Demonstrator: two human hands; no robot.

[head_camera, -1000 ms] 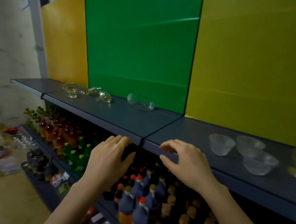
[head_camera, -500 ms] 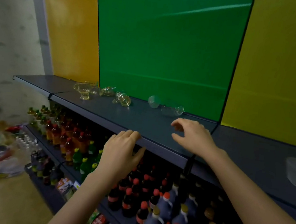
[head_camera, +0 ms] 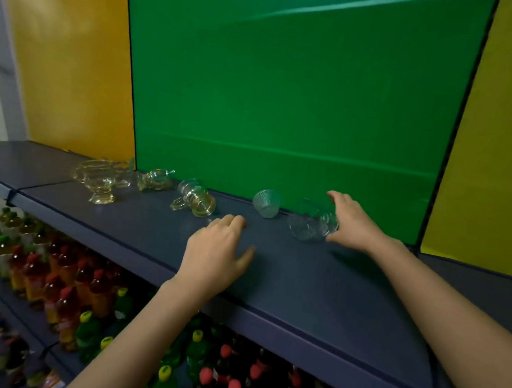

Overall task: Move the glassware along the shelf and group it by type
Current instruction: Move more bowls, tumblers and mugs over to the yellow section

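Note:
Glassware lies along the back of a dark grey shelf (head_camera: 301,284). A clear cut-glass bowl (head_camera: 309,225) lies on its side, and my right hand (head_camera: 353,223) curls around its right end, fingers spread over it. Left of it a small ribbed glass cup (head_camera: 266,203) lies tipped over. A ribbed glass mug (head_camera: 196,200) lies on its side further left. Beyond it are a small glass jug (head_camera: 155,179) and footed amber glass dishes (head_camera: 100,178). My left hand (head_camera: 217,254) rests flat on the shelf, holding nothing, just in front of the mug.
Green and yellow panels (head_camera: 293,101) back the shelf. Below the shelf edge stand rows of bottles (head_camera: 72,293) with red, yellow and green caps. A seam divides the shelf sections at the left (head_camera: 13,194).
The view has swung left and closer to the shelf. My right hand reached from the shelf's front edge to the clear bowl at the back. My left hand moved from the edge onto the shelf top.

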